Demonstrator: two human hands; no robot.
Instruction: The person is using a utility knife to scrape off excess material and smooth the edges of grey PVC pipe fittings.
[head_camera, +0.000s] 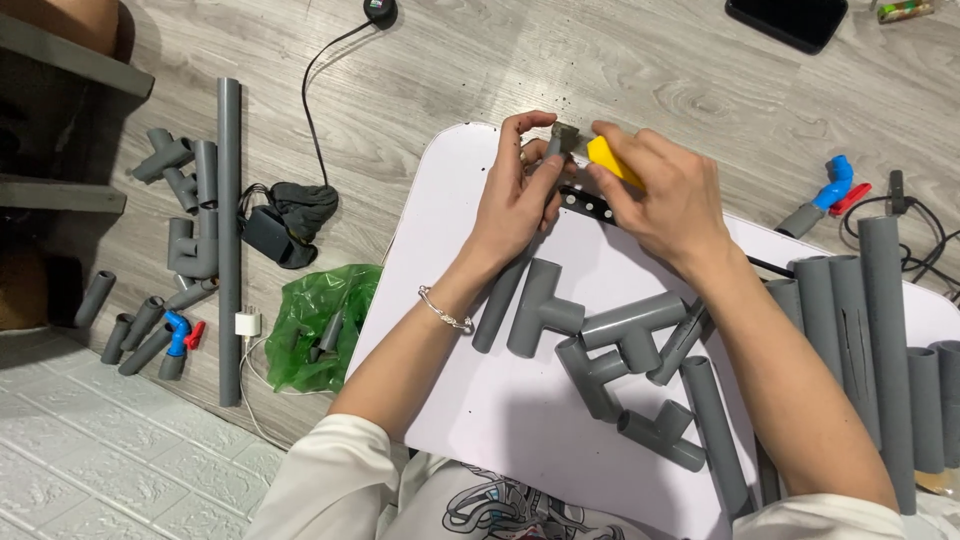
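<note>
My left hand (515, 200) grips the upper end of a grey pipe (505, 290) that slants down across the white board (480, 400). My right hand (665, 195) holds a yellow-handled tool (612, 160) whose tip meets the pipe's top end between my fingers. Just below my hands lie grey tee fittings (540, 305) and a joined cluster of grey fittings (625, 365) on the board. A silver bracelet (445, 312) circles my left wrist.
Several long grey pipes (865, 330) stand along the board's right edge. On the wooden floor at left lie a long grey pipe (229, 240), pipe assemblies (190, 215), short pieces with a blue valve (177, 335), a green plastic bag (325, 320) and a charger (268, 232). A second blue valve (828, 195) and a phone (787, 18) lie at upper right.
</note>
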